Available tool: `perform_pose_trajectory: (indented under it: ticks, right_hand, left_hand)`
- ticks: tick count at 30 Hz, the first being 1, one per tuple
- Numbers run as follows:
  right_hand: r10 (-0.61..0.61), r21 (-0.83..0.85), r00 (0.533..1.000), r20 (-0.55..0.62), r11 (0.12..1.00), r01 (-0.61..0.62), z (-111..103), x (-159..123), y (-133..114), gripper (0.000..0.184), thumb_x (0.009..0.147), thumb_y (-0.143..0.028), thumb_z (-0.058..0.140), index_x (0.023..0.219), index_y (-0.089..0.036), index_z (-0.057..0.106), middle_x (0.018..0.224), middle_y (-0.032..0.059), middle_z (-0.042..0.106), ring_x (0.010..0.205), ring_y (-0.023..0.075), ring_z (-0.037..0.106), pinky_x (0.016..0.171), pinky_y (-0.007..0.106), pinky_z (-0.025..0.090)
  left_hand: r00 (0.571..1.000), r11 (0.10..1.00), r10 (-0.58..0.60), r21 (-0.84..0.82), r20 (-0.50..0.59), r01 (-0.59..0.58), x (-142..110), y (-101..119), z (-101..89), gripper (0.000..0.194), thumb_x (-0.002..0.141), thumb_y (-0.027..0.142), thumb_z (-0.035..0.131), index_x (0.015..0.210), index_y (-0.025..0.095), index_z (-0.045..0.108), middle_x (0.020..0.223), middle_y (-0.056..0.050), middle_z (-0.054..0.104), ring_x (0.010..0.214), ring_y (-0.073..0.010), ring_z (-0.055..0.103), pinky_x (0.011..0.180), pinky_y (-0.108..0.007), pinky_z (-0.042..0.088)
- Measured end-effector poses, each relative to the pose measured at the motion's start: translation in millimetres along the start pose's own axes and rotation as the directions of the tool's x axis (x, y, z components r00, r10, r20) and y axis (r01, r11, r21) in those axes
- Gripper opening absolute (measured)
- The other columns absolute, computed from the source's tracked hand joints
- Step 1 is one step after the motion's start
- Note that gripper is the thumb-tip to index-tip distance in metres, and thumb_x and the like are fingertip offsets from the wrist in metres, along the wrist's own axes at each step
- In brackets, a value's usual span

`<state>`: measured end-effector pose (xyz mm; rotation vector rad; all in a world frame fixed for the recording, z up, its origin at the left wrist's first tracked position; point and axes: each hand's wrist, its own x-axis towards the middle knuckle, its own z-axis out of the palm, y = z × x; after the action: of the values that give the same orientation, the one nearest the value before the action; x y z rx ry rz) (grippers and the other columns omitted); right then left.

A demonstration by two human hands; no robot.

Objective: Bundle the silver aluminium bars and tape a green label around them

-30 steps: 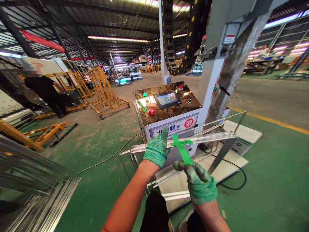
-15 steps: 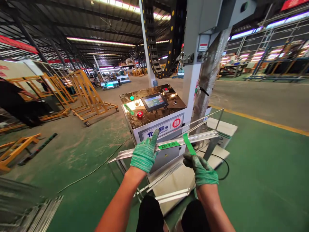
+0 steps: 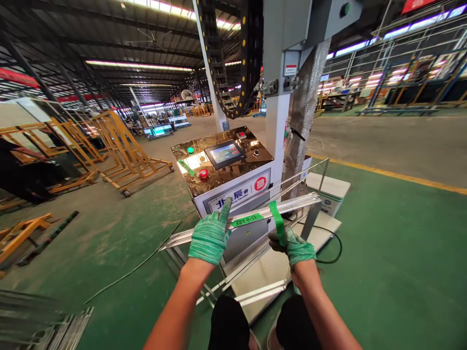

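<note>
We observe the left hand, in a green-streaked glove, closed over the bundle of metal strips, thumb extended upward along it; how its fingers close underneath we cannot tell. The right hand, gloved likewise, pinches the lower end of a strip of green tape, whose upper part crosses the bundle. A green label with handwriting lies on the bundle between the left hand and the tape. The bundle stands in front of a control cabinet, whose top carries a screen and a red button.
</note>
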<state>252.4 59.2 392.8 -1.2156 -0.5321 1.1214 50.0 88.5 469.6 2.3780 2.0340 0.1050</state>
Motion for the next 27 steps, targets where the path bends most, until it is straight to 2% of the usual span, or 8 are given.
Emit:
perform_pose_trajectory:
  ticks: [2, 7, 13, 15, 19, 22, 24, 27]
  right_hand:
    - [0.067, 0.020, 0.998, 0.022, 0.998, -0.067, 1, 1, -2, 0.073, 0.030, -0.077, 0.088, 0.064, -0.015, 0.072, 0.067, 0.0097, 0.074, 0.060, 0.0239, 0.070, 0.052, 0.032, 0.059]
    - [0.225, 0.068, 0.965, 0.133, 0.969, -0.236, -6, 2, 1, 0.070, 0.036, -0.068, 0.092, 0.078, -0.015, 0.072, 0.073, 0.0081, 0.075, 0.068, 0.0247, 0.073, 0.056, 0.032, 0.060]
    - [0.279, 0.087, 0.939, 0.203, 0.950, -0.301, -10, 8, 6, 0.073, 0.041, -0.059, 0.096, 0.093, -0.016, 0.069, 0.084, 0.0082, 0.077, 0.072, 0.0224, 0.072, 0.058, 0.030, 0.061]
    - [0.329, 0.117, 0.899, 0.289, 0.920, -0.375, -11, 13, 8, 0.069, 0.049, -0.055, 0.096, 0.099, -0.016, 0.069, 0.090, 0.0084, 0.077, 0.072, 0.0211, 0.072, 0.059, 0.030, 0.060]
    - [0.393, 0.173, 0.771, 0.500, 0.827, -0.534, -18, 27, 12, 0.056, 0.063, -0.040, 0.093, 0.109, -0.018, 0.068, 0.096, 0.0082, 0.077, 0.069, 0.0186, 0.070, 0.058, 0.029, 0.059]
    - [0.375, 0.195, 0.722, 0.581, 0.798, -0.571, -24, 37, 17, 0.047, 0.071, -0.035, 0.088, 0.110, -0.020, 0.068, 0.096, 0.0078, 0.077, 0.068, 0.0174, 0.068, 0.058, 0.028, 0.058]
    - [0.361, 0.191, 0.721, 0.592, 0.806, -0.561, -25, 40, 23, 0.048, 0.068, -0.034, 0.089, 0.109, -0.020, 0.069, 0.097, 0.0081, 0.077, 0.068, 0.0176, 0.068, 0.058, 0.029, 0.057]
    - [0.357, 0.155, 0.767, 0.533, 0.850, -0.503, -24, 38, 36, 0.053, 0.060, -0.037, 0.091, 0.105, -0.020, 0.069, 0.093, 0.0086, 0.076, 0.069, 0.0189, 0.068, 0.057, 0.029, 0.056]
  left_hand:
    - [1.000, 1.000, 0.001, 0.014, -0.001, -0.001, 0, 0, 1.2, 0.072, 0.095, 0.021, 0.051, 0.161, 0.026, 0.023, 0.125, -0.013, 0.068, 0.110, -0.0302, 0.067, 0.099, -0.044, 0.055]
    - [1.000, 0.999, -0.001, 0.041, 0.023, 0.000, 0, 3, -0.9, 0.073, 0.095, 0.021, 0.052, 0.161, 0.030, 0.021, 0.124, -0.012, 0.069, 0.113, -0.0293, 0.067, 0.098, -0.043, 0.055]
    - [0.999, 0.997, 0.010, 0.081, 0.038, -0.013, -2, 6, -2.5, 0.069, 0.097, 0.024, 0.050, 0.161, 0.029, 0.025, 0.119, -0.011, 0.070, 0.111, -0.0285, 0.068, 0.097, -0.042, 0.056]
    - [0.999, 0.995, 0.008, 0.104, 0.042, -0.013, -3, 7, -1.7, 0.067, 0.098, 0.025, 0.049, 0.160, 0.027, 0.026, 0.117, -0.012, 0.071, 0.109, -0.0286, 0.068, 0.096, -0.043, 0.056]
    - [0.999, 0.990, 0.006, 0.140, 0.035, -0.011, -5, 7, 0.7, 0.063, 0.100, 0.027, 0.043, 0.161, 0.024, 0.023, 0.116, -0.013, 0.070, 0.109, -0.0285, 0.067, 0.095, -0.043, 0.056]
    - [1.000, 0.987, 0.008, 0.160, 0.023, -0.012, -5, 6, 2.7, 0.063, 0.100, 0.028, 0.043, 0.160, 0.023, 0.025, 0.117, -0.013, 0.070, 0.109, -0.0283, 0.067, 0.094, -0.043, 0.057]
    - [1.000, 0.984, 0.011, 0.176, 0.017, -0.014, -5, 5, 3.9, 0.062, 0.100, 0.027, 0.044, 0.160, 0.023, 0.027, 0.117, -0.013, 0.070, 0.109, -0.0276, 0.068, 0.094, -0.043, 0.057]
    - [1.000, 0.981, 0.019, 0.192, 0.003, -0.019, -5, 5, 4.8, 0.061, 0.099, 0.024, 0.044, 0.159, 0.025, 0.031, 0.115, -0.012, 0.071, 0.107, -0.0258, 0.069, 0.093, -0.041, 0.058]
